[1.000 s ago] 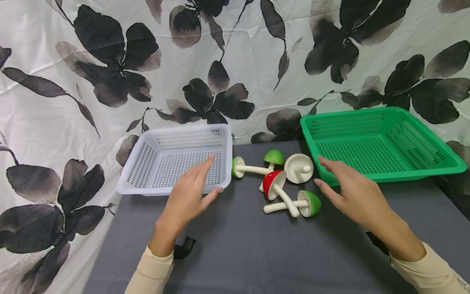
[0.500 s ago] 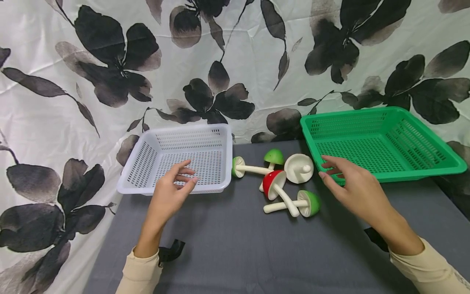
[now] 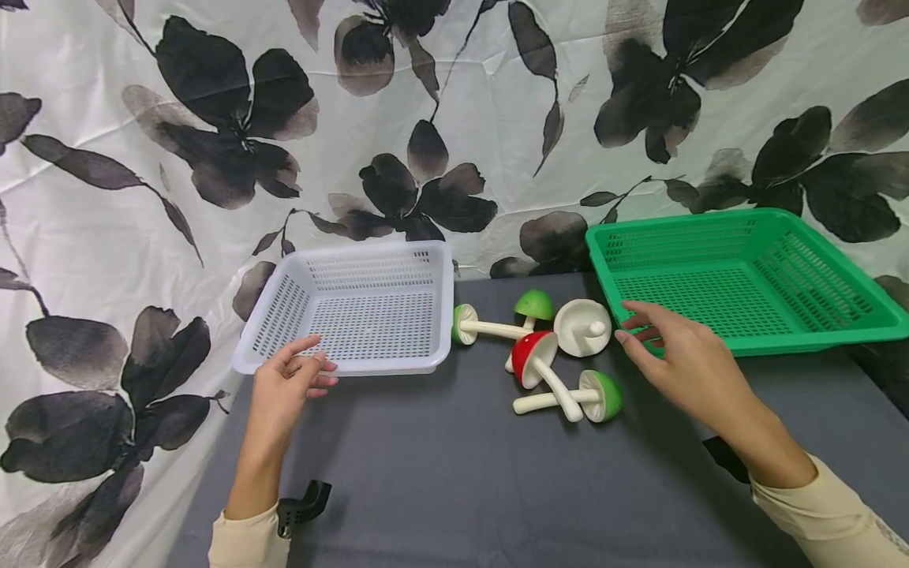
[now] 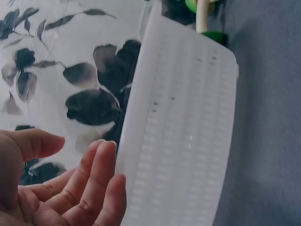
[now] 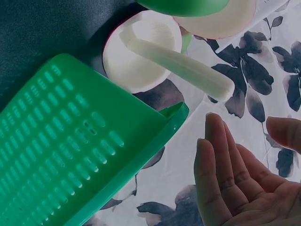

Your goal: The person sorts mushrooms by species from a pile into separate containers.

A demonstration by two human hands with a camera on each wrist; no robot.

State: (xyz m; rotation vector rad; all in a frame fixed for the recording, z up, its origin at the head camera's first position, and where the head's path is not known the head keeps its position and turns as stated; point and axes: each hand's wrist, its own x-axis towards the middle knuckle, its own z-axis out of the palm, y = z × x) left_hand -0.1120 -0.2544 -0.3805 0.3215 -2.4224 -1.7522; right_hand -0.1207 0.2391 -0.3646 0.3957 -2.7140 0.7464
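Note:
My left hand (image 3: 273,394) hovers at the front left corner of a white perforated basket (image 3: 398,365), its fingers loosely bent and nothing in them. In the left wrist view, those fingers (image 4: 96,181) overlap the basket's side. My right hand (image 3: 692,363) is beside the near left corner of a green perforated basket (image 3: 781,344), relaxed and holding nothing. Between the baskets lie several toy mushrooms: a red-capped one (image 3: 527,359) with its stem across a green-capped one (image 3: 604,396), an upturned one (image 3: 568,335) showing its white underside, and green-capped ones behind, including a small upright one (image 3: 534,303).
A grey cloth (image 3: 454,489) covers the table. Behind it hangs a white curtain (image 3: 497,102) with dark flowers, close to the back of both baskets. A black strap (image 3: 305,505) shows at my left wrist, and another dark piece (image 3: 726,459) at the right.
My left hand has drawn back leftward from over the white basket to its front left corner. The right hand has barely moved, its fingers bending slightly. The mushrooms and baskets stay put.

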